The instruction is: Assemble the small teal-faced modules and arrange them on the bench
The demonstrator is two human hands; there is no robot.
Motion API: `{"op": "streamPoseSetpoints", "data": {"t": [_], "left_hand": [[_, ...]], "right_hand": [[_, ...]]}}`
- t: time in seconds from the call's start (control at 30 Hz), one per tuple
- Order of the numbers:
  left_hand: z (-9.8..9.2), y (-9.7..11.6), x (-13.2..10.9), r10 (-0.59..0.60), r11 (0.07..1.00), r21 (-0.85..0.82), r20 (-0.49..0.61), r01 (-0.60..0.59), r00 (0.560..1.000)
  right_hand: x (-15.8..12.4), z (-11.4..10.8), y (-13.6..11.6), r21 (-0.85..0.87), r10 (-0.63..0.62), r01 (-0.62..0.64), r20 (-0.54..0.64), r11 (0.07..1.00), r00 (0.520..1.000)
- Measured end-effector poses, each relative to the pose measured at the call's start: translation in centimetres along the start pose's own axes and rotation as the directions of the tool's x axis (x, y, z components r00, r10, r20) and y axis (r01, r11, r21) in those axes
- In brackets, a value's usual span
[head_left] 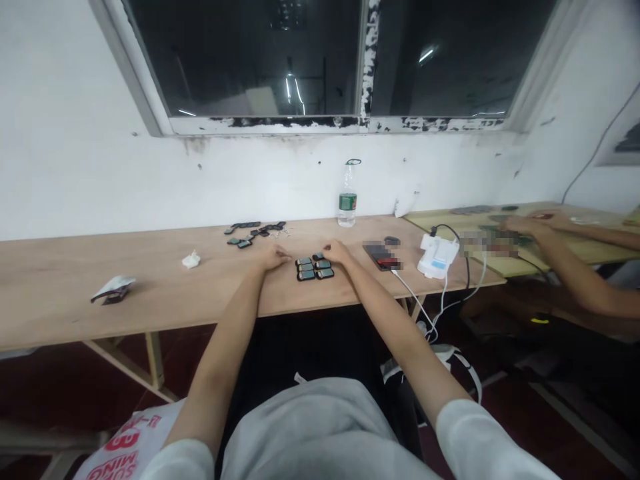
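Observation:
Several small black-framed pieces [305, 268] with grey-green faces lie in two columns on the wooden table, between my hands. My left hand [275, 257] rests just left of them, its fingers stretched toward the pieces with nothing visible in them. At the right column's far end, my right hand [337, 252] has its fingertips closed at the edge of one small black-framed piece [319, 256]. Farther back, a loose pile of similar pieces [256, 233] lies beside a few small pale bits [281, 233].
A water bottle [347, 200] stands by the wall. To the right are a phone [380, 256] with a cable and a white power strip [438, 257]. Crumpled tissue [191, 259] and an opened packet [114, 289] lie left. Another person's hands [533, 225] work at the right-hand table.

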State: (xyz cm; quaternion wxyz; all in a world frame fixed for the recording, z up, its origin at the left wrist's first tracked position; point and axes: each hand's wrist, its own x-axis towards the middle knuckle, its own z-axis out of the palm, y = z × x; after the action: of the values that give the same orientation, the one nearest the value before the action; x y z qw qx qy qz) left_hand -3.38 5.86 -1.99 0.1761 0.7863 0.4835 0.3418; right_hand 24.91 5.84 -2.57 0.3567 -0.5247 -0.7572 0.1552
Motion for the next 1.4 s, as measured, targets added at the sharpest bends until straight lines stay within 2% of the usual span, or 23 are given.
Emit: {"op": "streamPoseSetpoints", "data": {"t": [0.07, 0.13, 0.2, 0.3, 0.43, 0.53, 0.67, 0.73, 0.83, 0.9, 1.0, 1.17, 1.4], "left_hand": [[0.0, 0.0, -0.1, -0.011, 1.0, 0.016, -0.002, 0.011, 1.0], [-0.1, 0.0, -0.2, -0.035, 0.999, 0.024, 0.0, 0.035, 0.999], [-0.3, 0.0, -0.3, -0.041, 0.999, 0.016, 0.019, 0.041, 0.999], [-0.5, 0.0, -0.3, -0.047, 0.999, -0.017, 0.057, 0.048, 0.997], [-0.4, 0.1, -0.5, -0.072, 0.997, -0.039, 0.04, 0.073, 0.997], [-0.1, 0.6, -0.5, -0.039, 0.998, -0.039, -0.015, 0.039, 0.999], [0.7, 1.9, -0.3, 0.155, 0.988, 0.008, -0.083, -0.154, 0.984], [1.3, 2.5, 0.0, 0.26, 0.966, 0.032, -0.08, -0.258, 0.962], [2.1, 3.1, 0.4, 0.335, 0.942, 0.055, -0.066, -0.332, 0.94], [2.4, 3.2, 0.5, 0.354, 0.934, 0.066, -0.047, -0.351, 0.934], [2.4, 3.4, 0.4, 0.368, 0.928, 0.071, -0.044, -0.365, 0.929], [2.3, 4.0, 0.0, 0.38, 0.923, 0.095, -0.053, -0.374, 0.924], [2.4, 4.0, 0.1, 0.4, 0.911, 0.122, -0.013, -0.395, 0.917]], "right_hand": [[0.1, 0.1, -0.6, -0.004, -0.084, 0.084, -0.018, 0.996, 0.996], [0.2, 0.4, -1.2, -0.006, -0.222, 0.222, -0.012, 0.975, 0.975], [0.1, 0.7, -1.9, -0.028, -0.354, 0.355, 0.047, 0.934, 0.934], [-0.1, 1.1, -2.8, -0.078, -0.42, 0.435, 0.151, 0.897, 0.895], [-0.5, 1.3, -3.4, -0.08, -0.375, 0.391, 0.162, 0.917, 0.913], [-0.4, 1.3, -3.2, 0.066, -0.371, 0.365, 0.125, 0.929, 0.92], [-0.2, 1.6, -2.6, 0.325, -0.347, 0.311, 0.06, 0.893, 0.936], [0.0, 1.7, -2.3, 0.393, -0.311, 0.273, 0.035, 0.878, 0.95], [0.3, 1.8, -2.0, 0.474, -0.217, 0.199, -0.017, 0.858, 0.976], [0.5, 1.8, -1.9, 0.528, -0.152, 0.155, -0.05, 0.835, 0.987], [0.6, 1.8, -1.8, 0.599, -0.126, 0.147, -0.077, 0.787, 0.989], [0.3, 1.7, -2.0, 0.689, -0.112, 0.118, -0.054, 0.715, 0.992], [0.2, 1.6, -2.2, 0.738, -0.06, 0.056, -0.022, 0.672, 0.998]]}}
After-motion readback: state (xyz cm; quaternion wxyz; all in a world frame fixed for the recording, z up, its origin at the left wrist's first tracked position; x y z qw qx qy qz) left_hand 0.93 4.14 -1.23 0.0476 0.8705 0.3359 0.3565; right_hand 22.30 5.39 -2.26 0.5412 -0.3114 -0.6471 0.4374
